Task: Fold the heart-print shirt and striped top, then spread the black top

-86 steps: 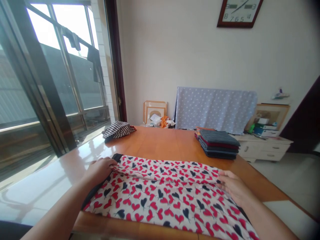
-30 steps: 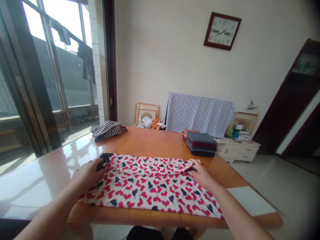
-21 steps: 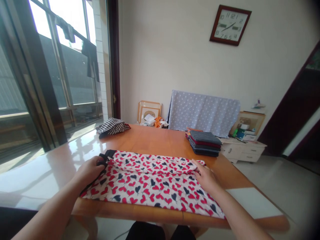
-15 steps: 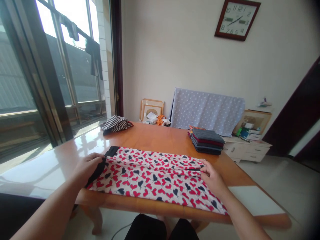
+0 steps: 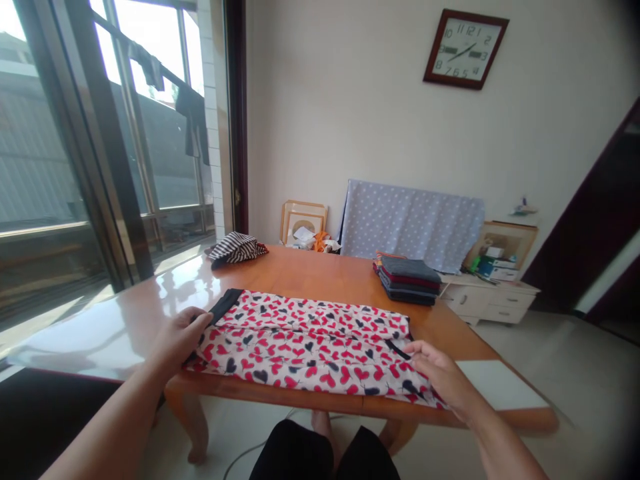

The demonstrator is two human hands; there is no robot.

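- Landmark: the stack of folded clothes (image 5: 407, 283) on the wooden table (image 5: 310, 273).
- Item in hand: the heart-print garment (image 5: 310, 347), lying flat on the table, nearer the person than the stack and mostly to its left; the two are apart.
- Left hand (image 5: 186, 333): well to the left of the stack and nearer the person; fingers and thumb appear to pinch the garment's end beside the dark band (image 5: 226, 303). The thumb's hold underneath is not clear.
- Right hand (image 5: 437, 370): directly on the person's side of the stack; fingertips appear to pinch the fabric at the black strip (image 5: 399, 350).
- Finding: creases run lengthwise between the hands. Uneven pull from either side could set these as wrinkles or skew the layers; the likely cause is thin, limp cloth held only at its ends.
- Finding: the garment's near edge, the side farthest from the stack, lies close along the table's rim. A tug toward the person could let it slip over.
- Finding: a loose pinch at the black strip could let the upper layer slide off the lower.
- Minor: a wide sweep of the right forearm, on the person's side of the stack, could disturb the white sheet (image 5: 500, 383), to the stack's right.
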